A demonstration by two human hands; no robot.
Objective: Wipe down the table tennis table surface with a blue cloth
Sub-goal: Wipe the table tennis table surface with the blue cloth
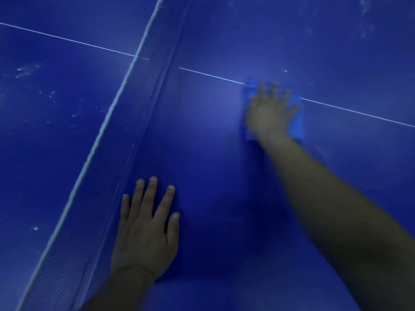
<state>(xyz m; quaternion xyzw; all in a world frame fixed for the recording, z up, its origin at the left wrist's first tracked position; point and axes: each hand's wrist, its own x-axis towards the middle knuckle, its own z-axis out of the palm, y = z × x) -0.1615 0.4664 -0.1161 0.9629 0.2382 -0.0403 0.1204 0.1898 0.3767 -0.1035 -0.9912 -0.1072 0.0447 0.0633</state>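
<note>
The blue table tennis table (224,164) fills the view. My right hand (268,111) is stretched far out and lies flat with spread fingers on a lighter blue cloth (297,125), pressing it onto the table right over the thin white centre line (211,75). The hand and cloth are blurred. The cloth shows at the hand's right side and above the fingertips. My left hand (147,230) rests flat on the table with fingers apart, close to the net, holding nothing.
The net (125,140) with its white top band (105,122) runs diagonally from lower left to top centre. White specks and smears (27,70) lie on the far half beyond the net, and fainter smears (366,21) at upper right.
</note>
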